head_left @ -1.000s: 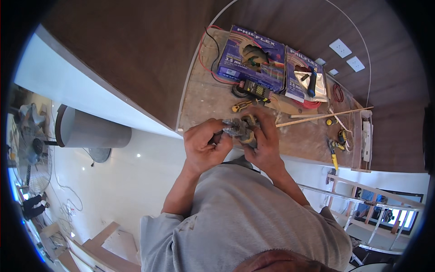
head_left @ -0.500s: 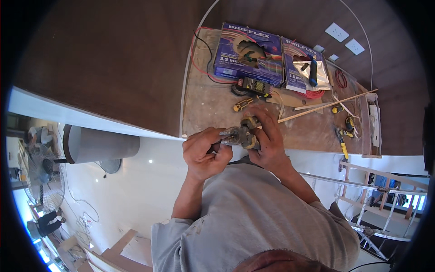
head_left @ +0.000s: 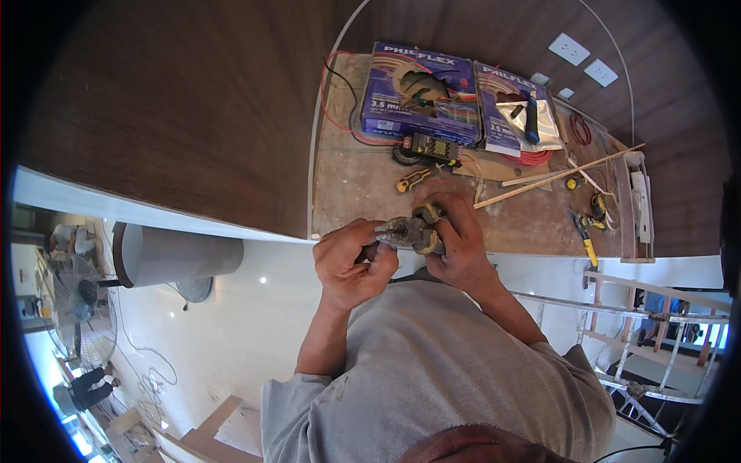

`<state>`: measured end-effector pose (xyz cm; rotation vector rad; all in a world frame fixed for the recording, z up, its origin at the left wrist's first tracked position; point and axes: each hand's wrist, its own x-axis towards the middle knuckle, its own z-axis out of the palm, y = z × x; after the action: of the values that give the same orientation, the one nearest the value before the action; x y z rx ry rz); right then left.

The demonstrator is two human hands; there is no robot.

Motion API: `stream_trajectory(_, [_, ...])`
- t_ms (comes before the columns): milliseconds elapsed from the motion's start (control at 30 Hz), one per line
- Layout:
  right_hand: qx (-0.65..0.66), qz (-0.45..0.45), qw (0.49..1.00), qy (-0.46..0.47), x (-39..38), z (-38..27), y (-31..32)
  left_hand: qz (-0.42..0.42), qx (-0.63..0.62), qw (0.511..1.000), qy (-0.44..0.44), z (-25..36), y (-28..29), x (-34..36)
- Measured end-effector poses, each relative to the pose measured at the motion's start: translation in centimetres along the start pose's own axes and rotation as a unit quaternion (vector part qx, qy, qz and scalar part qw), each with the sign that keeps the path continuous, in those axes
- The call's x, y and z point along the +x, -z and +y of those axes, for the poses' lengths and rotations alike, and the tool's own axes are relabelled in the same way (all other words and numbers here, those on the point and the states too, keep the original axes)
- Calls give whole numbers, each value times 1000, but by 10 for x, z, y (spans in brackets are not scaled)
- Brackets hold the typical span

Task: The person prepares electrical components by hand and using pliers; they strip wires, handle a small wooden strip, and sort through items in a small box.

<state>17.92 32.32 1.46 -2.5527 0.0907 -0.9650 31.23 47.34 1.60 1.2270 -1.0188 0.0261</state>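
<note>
Holding firm with the right hand (head_left: 457, 243): fingers and thumb bent around the scuffed, yellowish handles of the worn grey metal pliers (head_left: 407, 231), with a space between the two grips. Pointing leftward with a blunt, grimy nose, right at the left hand (head_left: 346, 258). Curled into a loose fist there, just beside the tip of the pliers; cannot tell how tightly closed, nor on what. Cannot tell the gap between the jaws, either. All held up before a soft grey cloth shirt (head_left: 432, 347), by the near edge of a dusty, stained brown worktop (head_left: 347, 189).

Outward, then! Just beyond the pliers, a stubby yellow-and-black hand tool (head_left: 414, 180). Farther beyond, a black rectangular device with a yellow-patterned face (head_left: 434, 147). Farther yet, a large blue-purple cardboard box (head_left: 386, 89), torn open in a ragged hole. Beyond the pliers and to the right, a crinkly, shiny silver packet (head_left: 549, 133), with a dark-blue handled tool (head_left: 531, 119) on top. Right of the pliers, a thin, straight wooden strip (head_left: 556, 178) on a slant, and farther right a slim yellow-handled tool (head_left: 590, 248). Well left of the pliers, a smooth grey cylinder (head_left: 181, 255) over glossy white flooring (head_left: 255, 324).
</note>
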Motion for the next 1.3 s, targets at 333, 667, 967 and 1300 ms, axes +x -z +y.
stream_trajectory(333, [10,-26,1000,-5,-7,4,6,-50,-59,981,176,3,5,-16])
stream_trajectory(667, [-8,-61,978,198,-5,30,21,-211,-466,658,553,12,29,-23])
stream_trajectory(967, [69,-93,993,-20,-34,9,-4,-41,-153,932,327,-7,-2,-30])
stream_trajectory(1300, [114,-161,940,-279,-46,-4,-7,-39,255,966,-22,-33,-30,-31])
